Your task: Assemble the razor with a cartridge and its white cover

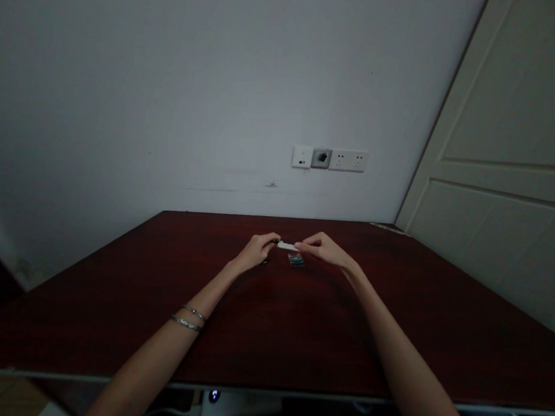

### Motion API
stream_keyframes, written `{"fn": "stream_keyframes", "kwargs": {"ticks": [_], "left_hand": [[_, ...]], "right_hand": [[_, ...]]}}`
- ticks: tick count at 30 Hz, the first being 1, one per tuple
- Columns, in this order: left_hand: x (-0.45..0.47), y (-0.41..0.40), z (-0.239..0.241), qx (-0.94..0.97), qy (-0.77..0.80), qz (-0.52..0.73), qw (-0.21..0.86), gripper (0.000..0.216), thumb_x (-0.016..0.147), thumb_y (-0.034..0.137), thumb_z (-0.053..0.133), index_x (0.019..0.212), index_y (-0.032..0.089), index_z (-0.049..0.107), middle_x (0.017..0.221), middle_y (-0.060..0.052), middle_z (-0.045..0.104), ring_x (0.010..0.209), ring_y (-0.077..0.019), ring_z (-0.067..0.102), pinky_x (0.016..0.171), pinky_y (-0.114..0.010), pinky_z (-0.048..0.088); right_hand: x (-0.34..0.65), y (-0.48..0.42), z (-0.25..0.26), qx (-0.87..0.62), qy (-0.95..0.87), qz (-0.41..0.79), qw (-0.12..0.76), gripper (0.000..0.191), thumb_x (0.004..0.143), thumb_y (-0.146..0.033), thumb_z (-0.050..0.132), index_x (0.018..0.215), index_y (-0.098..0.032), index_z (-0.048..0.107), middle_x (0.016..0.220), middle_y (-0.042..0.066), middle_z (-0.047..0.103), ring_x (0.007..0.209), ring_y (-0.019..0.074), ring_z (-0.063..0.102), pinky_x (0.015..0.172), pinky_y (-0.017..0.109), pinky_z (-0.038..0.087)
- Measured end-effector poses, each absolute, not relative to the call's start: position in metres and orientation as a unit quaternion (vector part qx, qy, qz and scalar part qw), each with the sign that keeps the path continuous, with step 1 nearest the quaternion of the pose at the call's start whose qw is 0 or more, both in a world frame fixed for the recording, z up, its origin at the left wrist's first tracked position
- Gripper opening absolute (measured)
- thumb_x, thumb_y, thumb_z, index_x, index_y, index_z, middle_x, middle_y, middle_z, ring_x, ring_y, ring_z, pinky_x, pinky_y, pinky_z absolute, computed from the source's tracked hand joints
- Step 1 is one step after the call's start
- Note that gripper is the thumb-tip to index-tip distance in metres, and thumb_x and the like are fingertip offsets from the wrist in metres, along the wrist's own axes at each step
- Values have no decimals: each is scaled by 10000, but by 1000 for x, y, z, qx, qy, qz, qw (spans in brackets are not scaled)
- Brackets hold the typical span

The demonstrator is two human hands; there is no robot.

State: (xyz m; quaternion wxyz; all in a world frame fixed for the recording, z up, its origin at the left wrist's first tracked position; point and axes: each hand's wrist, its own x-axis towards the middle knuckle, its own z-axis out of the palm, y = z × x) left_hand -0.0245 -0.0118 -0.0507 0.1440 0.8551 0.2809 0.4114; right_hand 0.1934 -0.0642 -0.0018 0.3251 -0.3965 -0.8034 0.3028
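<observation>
A slim white strip (288, 246) is pinched between the left hand (254, 250) and right hand (322, 249), short of the tabletop's (290, 338) far edge. Its ends are partly hidden; the small greenish item (296, 259) just nearer is indistinct.

Packet (295, 259) on the tabletop (295, 339), left hand (254, 250) to the packet's left, right hand (325, 249) to its right, strip (288, 246) between the hands, just behind or above it, wall sockets (348, 160) farther behind it, door (506, 144) far to its right, device (235, 410) below and before it
</observation>
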Motion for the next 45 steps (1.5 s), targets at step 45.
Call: {"fn": "stream_keyframes", "kwargs": {"ticks": [45], "left_hand": [[-20, 0, -50, 695, 302, 486, 435, 91, 719, 142, 576, 796, 108, 544, 712, -58, 653, 642, -148, 638, 634, -271, 491]], "right_hand": [[189, -54, -97, -378, -887, 136, 228, 257, 839, -207, 503, 1037, -181, 664, 869, 72, 568, 796, 168, 528, 750, 277, 407]]}}
